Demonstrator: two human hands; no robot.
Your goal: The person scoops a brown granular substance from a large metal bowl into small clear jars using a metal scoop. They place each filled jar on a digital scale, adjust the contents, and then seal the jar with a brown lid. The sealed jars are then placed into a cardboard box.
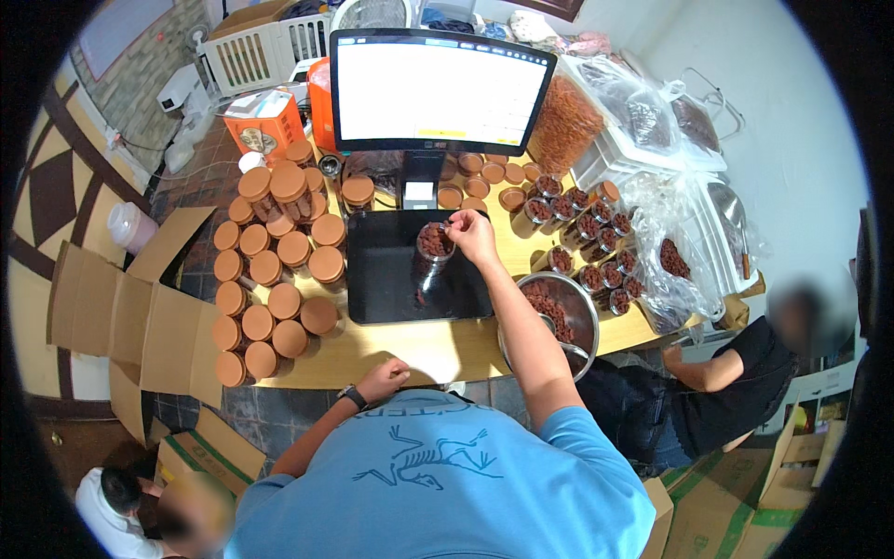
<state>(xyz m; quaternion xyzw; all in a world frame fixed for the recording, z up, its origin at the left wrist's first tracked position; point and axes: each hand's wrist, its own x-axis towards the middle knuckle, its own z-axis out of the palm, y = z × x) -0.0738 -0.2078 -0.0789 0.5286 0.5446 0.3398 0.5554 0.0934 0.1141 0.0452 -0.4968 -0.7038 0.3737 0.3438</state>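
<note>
On a black scale platform (pixel 382 279) in front of the monitor stands a clear jar (pixel 430 268), filled to its rim with dark reddish-brown crumbly pieces (pixel 434 239). My right hand (pixel 473 238) is at the right side of the jar's mouth, fingertips pinched together; what is between them is too small to make out. At the table's near edge rests my left hand (pixel 384 380), loosely curled with nothing visible in it and a watch on the wrist. Under my right forearm, a steel bowl (pixel 589 328) holds more of the crumbly pieces and a scoop-like utensil, partly hidden.
Many jars with brown lids (pixel 293 248) crowd the table's left side. Open filled jars (pixel 589 226) stand at the right, beside plastic bags (pixel 684 247). Loose lids (pixel 475 186) lie behind the monitor (pixel 442 91). Two people (pixel 717 391) (pixel 116 512) are nearby, among cardboard boxes (pixel 214 452).
</note>
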